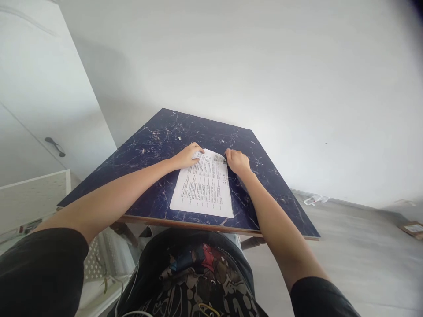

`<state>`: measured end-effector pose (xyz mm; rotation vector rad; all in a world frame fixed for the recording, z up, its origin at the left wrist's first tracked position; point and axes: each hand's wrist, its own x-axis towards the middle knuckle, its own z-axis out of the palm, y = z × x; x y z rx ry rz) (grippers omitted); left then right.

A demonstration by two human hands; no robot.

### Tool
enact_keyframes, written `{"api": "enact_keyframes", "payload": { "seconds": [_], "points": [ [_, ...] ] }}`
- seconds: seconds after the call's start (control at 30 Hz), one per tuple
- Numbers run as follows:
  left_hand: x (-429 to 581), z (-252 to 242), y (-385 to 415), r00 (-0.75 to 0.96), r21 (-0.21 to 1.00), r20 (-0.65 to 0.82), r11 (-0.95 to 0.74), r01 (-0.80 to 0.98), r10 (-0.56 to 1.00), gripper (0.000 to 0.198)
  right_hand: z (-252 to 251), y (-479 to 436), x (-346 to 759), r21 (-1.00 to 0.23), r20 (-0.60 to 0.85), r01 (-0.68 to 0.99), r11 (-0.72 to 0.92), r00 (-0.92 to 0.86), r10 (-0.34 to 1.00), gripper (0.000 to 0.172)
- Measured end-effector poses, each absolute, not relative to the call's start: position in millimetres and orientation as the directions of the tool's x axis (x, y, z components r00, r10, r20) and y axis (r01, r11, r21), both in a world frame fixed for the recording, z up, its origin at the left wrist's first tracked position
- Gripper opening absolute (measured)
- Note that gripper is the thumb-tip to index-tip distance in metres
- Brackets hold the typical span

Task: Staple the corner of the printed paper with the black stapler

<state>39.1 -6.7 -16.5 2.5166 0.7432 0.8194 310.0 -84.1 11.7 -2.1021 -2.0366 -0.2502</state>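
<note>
A stack of printed sheets of paper (206, 189) lies on a dark blue marbled table (148, 154), its text running up and down. My left hand (188, 156) grips its far left corner, thumb and forefinger on the page with printed lines visible between them. At the far right edge, my right hand (238, 161) is closed around a small dark tool with metallic parts (225, 159). That tool touches the paper's edge; fingers hide most of it, so its kind does not show. Handwritten marks run down the right margin.
A small whitish piece (179, 138) lies on the table beyond my left hand. A white door with a dark handle (55, 147) stands at left. A clear plastic item (316, 200) and a brown box (412, 229) are on the floor at right.
</note>
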Motion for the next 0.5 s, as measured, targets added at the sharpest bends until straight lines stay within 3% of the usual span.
{"api": "enact_keyframes", "payload": {
  "seconds": [0.1,0.27,0.4,0.5],
  "points": [
    [39.3,-17.2,-6.5,0.697,0.490,0.425,-0.794,0.359,0.578,0.032,13.4,-81.9,323.9,-0.161,0.282,0.984,-0.081,0.124,0.951,0.068],
    [38.4,-20.7,-4.0,0.739,0.368,0.446,-0.856,0.363,0.505,0.035,9.1,-74.1,345.2,-0.196,0.352,0.979,-0.064,0.131,0.927,0.066],
    [36.1,-21.9,-2.5,0.726,0.341,0.381,-0.817,0.465,0.572,0.030,10.0,-71.2,371.0,-0.270,0.338,0.955,-0.126,0.217,0.916,0.064],
    [33.6,-15.4,-5.3,0.738,0.332,0.372,-0.823,0.461,0.563,0.031,16.4,-76.7,396.2,-0.327,0.305,0.945,-0.031,0.137,0.942,0.061]
  ]
}}
